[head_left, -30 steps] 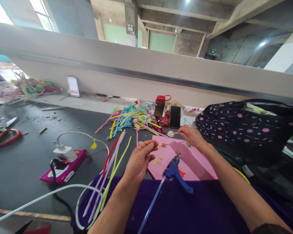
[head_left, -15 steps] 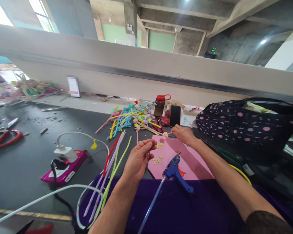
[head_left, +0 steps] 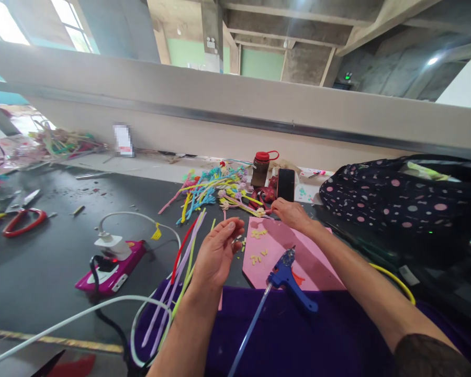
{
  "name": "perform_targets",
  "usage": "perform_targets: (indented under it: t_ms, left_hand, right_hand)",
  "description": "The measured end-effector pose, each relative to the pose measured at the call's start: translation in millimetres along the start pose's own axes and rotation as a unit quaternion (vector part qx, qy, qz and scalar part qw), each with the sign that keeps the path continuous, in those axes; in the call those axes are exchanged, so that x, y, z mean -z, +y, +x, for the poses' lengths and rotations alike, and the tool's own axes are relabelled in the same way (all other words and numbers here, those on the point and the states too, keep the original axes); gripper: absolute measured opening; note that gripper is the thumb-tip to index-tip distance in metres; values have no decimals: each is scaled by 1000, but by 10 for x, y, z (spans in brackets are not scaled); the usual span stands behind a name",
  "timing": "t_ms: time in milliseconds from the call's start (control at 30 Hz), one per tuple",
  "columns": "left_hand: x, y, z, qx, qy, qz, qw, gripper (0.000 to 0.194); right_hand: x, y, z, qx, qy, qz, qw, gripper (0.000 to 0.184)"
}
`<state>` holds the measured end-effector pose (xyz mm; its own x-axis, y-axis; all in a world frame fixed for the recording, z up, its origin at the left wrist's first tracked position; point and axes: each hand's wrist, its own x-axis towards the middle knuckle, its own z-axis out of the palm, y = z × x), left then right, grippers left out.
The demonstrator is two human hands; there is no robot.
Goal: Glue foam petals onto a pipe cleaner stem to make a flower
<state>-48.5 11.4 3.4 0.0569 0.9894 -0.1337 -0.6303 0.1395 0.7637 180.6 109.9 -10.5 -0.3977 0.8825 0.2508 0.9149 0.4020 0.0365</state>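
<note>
My left hand (head_left: 216, 250) hovers over the dark table beside the pink foam sheet (head_left: 294, 256), palm toward me, fingers curled with a tiny pale piece near the fingertips. My right hand (head_left: 290, 213) reaches past the sheet's far edge, pinching the pink stem of a small cream pipe-cleaner flower (head_left: 260, 212) at the edge of the colourful flower pile (head_left: 212, 189). A blue glue gun (head_left: 288, 275) with a clear stick lies on the sheet's near edge. Small yellow bits (head_left: 258, 233) are scattered on the sheet.
Loose pipe cleaners (head_left: 180, 262) lie left of my left hand. A magenta power strip (head_left: 112, 266) with a white plug and cables sits further left, red pliers (head_left: 23, 222) beyond. A red-capped bottle (head_left: 260, 168), a phone (head_left: 286, 184) and a dotted dark bag (head_left: 400, 196) stand behind and right.
My right hand has carried the small flower left and away from me, off the pink sheet to the pile's edge. My left hand has loosened its pinch slightly.
</note>
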Motion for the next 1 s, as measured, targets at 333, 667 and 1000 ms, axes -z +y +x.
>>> perform_targets:
  t_ms: [333, 667, 1000]
  left_hand:
    - [-238, -88, 121, -86, 13, 231, 969, 25]
    - [-533, -191, 1184, -173, -74, 778, 599, 44]
    - [-257, -65, 1804, -103, -122, 808, 566, 32]
  right_hand:
    - [128, 170, -199, -26, 45, 62, 997, 15]
    - [276, 352, -311, -49, 125, 142, 981, 15]
    - [288, 494, -311, -61, 144, 156, 975, 12]
